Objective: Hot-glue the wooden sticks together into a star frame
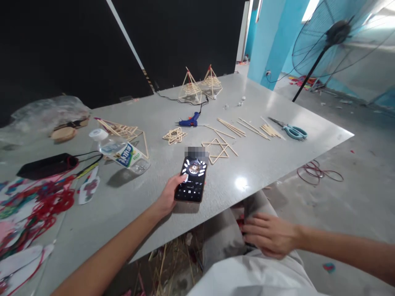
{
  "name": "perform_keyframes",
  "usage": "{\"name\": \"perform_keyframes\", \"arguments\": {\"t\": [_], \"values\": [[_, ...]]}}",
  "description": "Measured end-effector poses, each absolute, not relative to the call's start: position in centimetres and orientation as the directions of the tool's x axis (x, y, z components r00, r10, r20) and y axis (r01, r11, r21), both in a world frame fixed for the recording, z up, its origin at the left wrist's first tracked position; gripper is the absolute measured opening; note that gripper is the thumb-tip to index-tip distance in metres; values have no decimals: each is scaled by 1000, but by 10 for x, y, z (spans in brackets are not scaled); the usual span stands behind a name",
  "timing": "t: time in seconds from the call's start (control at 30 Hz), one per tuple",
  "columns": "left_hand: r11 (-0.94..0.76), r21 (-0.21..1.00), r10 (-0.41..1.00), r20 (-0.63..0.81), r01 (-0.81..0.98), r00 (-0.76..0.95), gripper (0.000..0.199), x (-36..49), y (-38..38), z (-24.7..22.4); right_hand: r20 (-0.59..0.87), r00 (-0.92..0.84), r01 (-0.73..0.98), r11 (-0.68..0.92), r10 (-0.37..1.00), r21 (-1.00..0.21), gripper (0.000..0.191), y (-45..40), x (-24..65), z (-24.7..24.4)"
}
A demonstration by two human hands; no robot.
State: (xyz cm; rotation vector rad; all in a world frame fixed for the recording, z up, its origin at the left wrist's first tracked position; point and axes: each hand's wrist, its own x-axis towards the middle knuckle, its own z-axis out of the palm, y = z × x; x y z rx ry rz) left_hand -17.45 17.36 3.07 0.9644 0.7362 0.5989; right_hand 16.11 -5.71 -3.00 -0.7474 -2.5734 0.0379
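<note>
My left hand (173, 190) is wrapped round the side of a smartphone (194, 181), its thumb over the lit screen, which shows a music player. The phone is tilted up at the table's near side. Down on my lap, my right hand (268, 233) lies over my thigh with nothing visible in it; its fingers are loosely stretched. Just beyond the phone is a flat star of thin wooden sticks (219, 150), and a thicker stacked-stick star (174, 135) is to its left. A blue glue gun (189, 120) lies behind them.
Several loose sticks (231, 127) and blue-handled scissors (294, 131) lie right. At left are a tilted plastic bottle (123, 153), a stick frame (123, 130), a black tray (47, 165) and red cord (58, 201). Two stick pyramids (200, 86) stand behind. A fan (338, 33) stands far right.
</note>
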Motion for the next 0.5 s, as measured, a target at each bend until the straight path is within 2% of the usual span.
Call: {"name": "perform_keyframes", "arguments": {"t": [0.13,0.23,0.3,0.4,0.43,0.5], "values": [[499,867,760,-438,2,481,59,-186,135,45,478,-752,466,879,454,-103,53,-50,169,-22],[523,851,775,-499,50,388,56,-195,120,46,601,-655,467,871,458,-154,52,0,160,2],[538,839,771,-531,86,353,54,-201,118,42,673,-632,403,905,384,-138,52,40,146,15],[530,832,770,-554,165,317,59,-212,116,40,690,-647,330,935,325,-131,48,94,118,23],[511,839,786,-545,189,292,65,-216,114,43,690,-642,316,936,333,-158,47,109,108,23],[436,868,843,-486,236,230,81,-223,102,52,663,-609,333,899,435,-284,42,132,89,19]]}}
